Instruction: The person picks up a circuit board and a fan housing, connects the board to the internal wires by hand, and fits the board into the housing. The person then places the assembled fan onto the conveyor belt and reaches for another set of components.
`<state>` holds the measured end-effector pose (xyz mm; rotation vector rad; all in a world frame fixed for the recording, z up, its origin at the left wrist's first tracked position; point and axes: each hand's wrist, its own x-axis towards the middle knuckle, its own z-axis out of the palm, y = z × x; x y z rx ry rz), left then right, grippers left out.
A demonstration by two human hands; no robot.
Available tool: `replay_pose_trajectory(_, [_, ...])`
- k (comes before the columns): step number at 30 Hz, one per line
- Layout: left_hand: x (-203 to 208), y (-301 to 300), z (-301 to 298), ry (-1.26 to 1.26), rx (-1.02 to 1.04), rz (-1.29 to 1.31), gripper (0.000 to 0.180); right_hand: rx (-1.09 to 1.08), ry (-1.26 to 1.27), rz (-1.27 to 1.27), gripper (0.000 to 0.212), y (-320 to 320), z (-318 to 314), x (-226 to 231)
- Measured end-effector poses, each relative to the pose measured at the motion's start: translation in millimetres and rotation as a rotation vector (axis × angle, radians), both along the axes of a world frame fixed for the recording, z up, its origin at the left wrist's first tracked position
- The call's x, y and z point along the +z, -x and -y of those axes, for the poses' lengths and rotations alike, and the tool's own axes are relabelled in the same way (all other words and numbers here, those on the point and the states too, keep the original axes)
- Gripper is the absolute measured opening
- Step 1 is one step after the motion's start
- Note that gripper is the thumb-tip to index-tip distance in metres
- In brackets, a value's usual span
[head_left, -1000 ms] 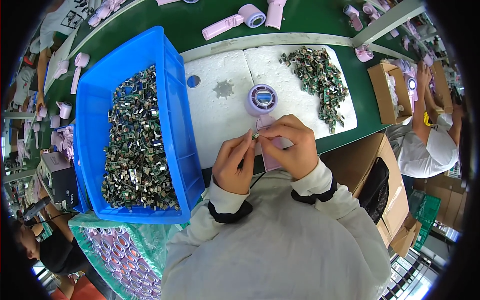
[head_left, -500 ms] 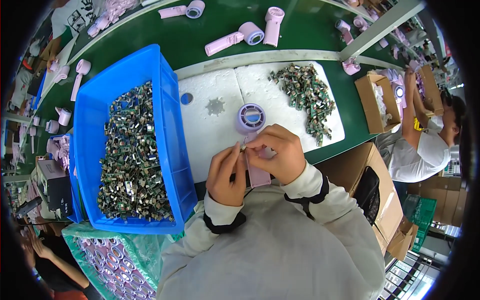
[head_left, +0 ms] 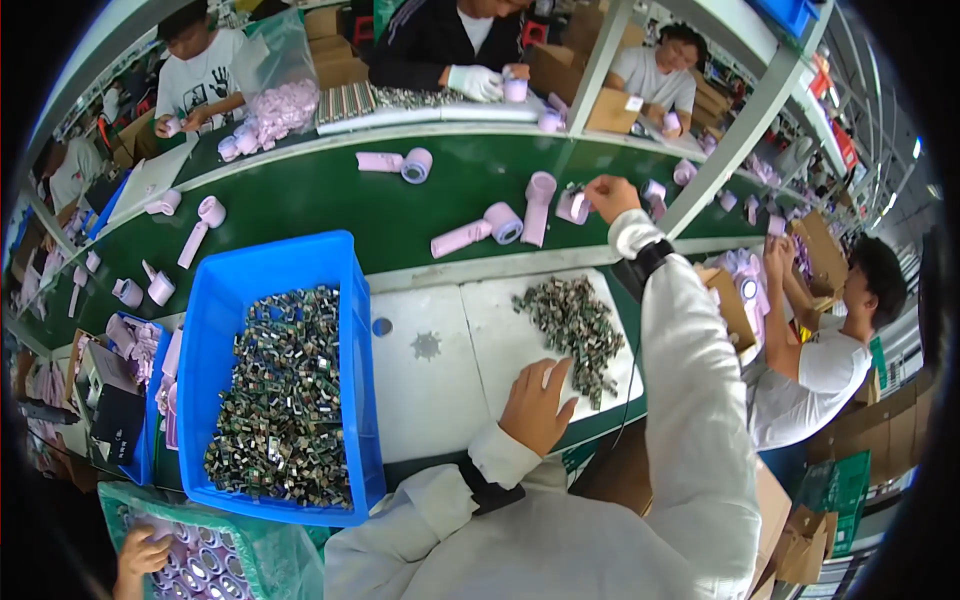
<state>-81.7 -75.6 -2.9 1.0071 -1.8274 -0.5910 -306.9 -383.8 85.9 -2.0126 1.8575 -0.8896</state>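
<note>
My right arm stretches far out over the green belt. At its end my right hand has its fingers closed on a pink handheld fan, mostly its round end; a small dark piece shows by the fingertips, too small to name. My left hand is over the white foam board, fingers stretched and apart, beside a heap of small green circuit boards. A whitish spot shows between its fingers; I cannot make out what it is. On the belt, left of my right hand, are an upright pink fan and a lying one.
A blue bin full of small circuit boards stands at the left. The green belt runs across behind the foam, with more fans on it. Metal posts rise at the right. Several people work around; a green-lined crate sits near left.
The pink fan that both hands worked on over the foam is gone from there. My right hand has moved far out to the belt; my left has shifted right, toward the heap. The view tilted up.
</note>
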Motion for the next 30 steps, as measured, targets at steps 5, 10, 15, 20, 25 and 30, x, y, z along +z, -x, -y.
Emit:
replay_pose_trajectory(5, [-18,26,13,0.099,0.055,0.263,0.039,-0.189,0.097,-0.274,0.028,35,48,-60])
replay_pose_trajectory(10, [-25,30,20,0.131,0.069,0.252,0.039,-0.054,-0.091,-0.318,0.040,-14,52,-55])
replay_pose_trajectory(15, [-17,42,23,0.083,0.105,0.197,0.034,-0.175,-0.370,-0.479,0.058,-64,36,-60])
replay_pose_trajectory(20, [-20,48,25,0.062,0.114,0.202,0.029,-0.199,-0.303,-0.492,0.067,-41,18,-38])
replay_pose_trajectory(25, [-20,46,30,-0.015,0.067,0.045,0.022,-0.112,-0.593,0.589,0.053,-7,-14,-20])
replay_pose_trajectory(30, [-14,30,39,-0.040,0.083,-0.013,0.022,0.029,-0.505,0.879,0.053,-5,-97,14])
